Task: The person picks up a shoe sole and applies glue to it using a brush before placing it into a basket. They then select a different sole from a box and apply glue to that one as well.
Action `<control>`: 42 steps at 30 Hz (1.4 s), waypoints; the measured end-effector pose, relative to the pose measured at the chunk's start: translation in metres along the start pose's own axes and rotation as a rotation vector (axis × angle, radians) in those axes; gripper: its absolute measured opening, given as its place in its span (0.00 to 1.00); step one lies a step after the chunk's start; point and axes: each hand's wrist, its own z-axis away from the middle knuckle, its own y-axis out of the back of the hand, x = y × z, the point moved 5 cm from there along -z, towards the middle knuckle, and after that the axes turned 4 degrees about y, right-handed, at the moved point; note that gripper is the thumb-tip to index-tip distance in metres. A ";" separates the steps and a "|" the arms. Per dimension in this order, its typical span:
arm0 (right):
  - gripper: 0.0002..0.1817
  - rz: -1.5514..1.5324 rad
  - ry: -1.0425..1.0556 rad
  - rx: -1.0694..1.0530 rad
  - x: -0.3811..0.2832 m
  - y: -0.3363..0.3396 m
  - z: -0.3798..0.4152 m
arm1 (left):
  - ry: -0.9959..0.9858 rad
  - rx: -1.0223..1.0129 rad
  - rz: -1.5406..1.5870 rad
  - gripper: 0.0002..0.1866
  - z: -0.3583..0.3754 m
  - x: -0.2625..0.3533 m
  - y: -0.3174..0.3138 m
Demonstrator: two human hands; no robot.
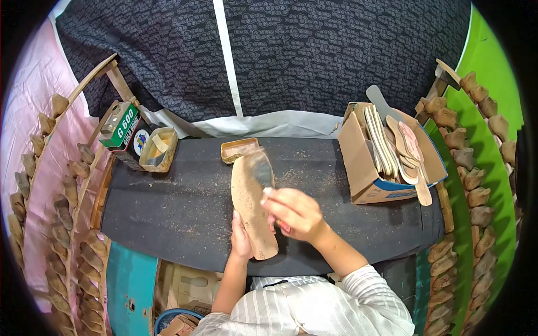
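Striped sleeves nearest; both hands on a shoe insole (252, 207) at the table's near edge.
Left hand (241, 238) grips its heel end from below; right hand (294, 213) clenches a brush (261, 168) over the toe. Insole looks light, thin, semi-stiff; hold by edges. Dark dusty table (168, 207); insole box (370, 168) at right edge, glue tin (120, 126) at far-left corner.

White shirt with thin grey stripes; sleeves rolled above elbow. Forearms bare. Left hand (241, 238), right hand (294, 213) ungloved, no rings visible.
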 end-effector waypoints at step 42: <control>0.23 -0.058 -0.004 -0.003 0.021 0.005 0.014 | 0.053 0.026 -0.067 0.36 -0.008 -0.001 -0.006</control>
